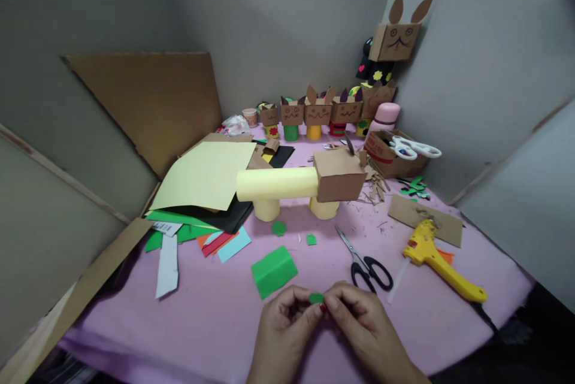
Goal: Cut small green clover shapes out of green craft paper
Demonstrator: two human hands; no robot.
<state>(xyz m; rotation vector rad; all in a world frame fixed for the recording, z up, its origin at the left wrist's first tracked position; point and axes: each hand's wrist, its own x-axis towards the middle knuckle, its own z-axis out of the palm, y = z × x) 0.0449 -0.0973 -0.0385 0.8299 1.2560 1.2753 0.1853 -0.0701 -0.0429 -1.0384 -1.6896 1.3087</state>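
Observation:
Between the fingertips of both hands is a small green paper cutout [316, 298], partly covered by the fingers. My left hand [287, 318] pinches it from the left, and my right hand [357, 315] pinches its right edge. Just beyond them lies a folded green paper piece [274, 272]. Farther off rest a green scalloped cutout [279, 228] and a small green scrap [311, 240]. Black-handled scissors [366, 264] lie half-spread to the right. A pale yellow paper tube figure [276, 184] with a brown cardboard box head [340, 175] stands behind these.
A yellow hot glue gun [444, 264] lies at the right by a cardboard piece [424, 219]. White scissors [413, 147] rest on a cardboard box [389, 159]. Paper sheets [202, 177] are stacked at left. Several box-headed animal figures [318, 114] line the back.

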